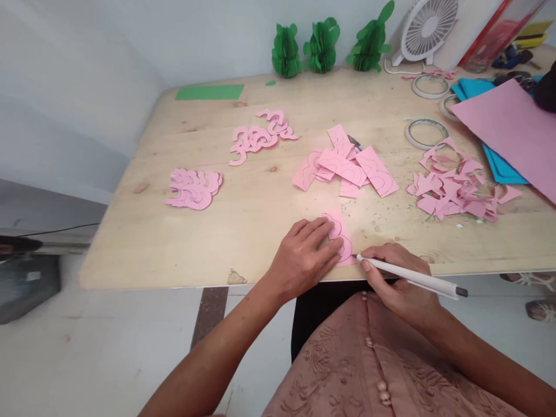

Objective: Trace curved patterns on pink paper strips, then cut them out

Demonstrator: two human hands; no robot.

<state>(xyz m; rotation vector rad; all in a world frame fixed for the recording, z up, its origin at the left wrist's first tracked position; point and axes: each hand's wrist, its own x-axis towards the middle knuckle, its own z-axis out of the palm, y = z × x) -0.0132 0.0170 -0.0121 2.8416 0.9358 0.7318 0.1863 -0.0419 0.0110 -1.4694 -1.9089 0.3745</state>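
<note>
Left hand (306, 255) flat, unclenched, on pink curve-marked paper strip (346, 248); right hand (406, 299) clamped on slim white pen-shaped tool (412, 275). Weak press might let strip skid, tool stray.

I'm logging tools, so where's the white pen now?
In the head view, the white pen is right of centre by the table's near edge, in the right hand, tip at the pink paper partly under the left hand.
</note>
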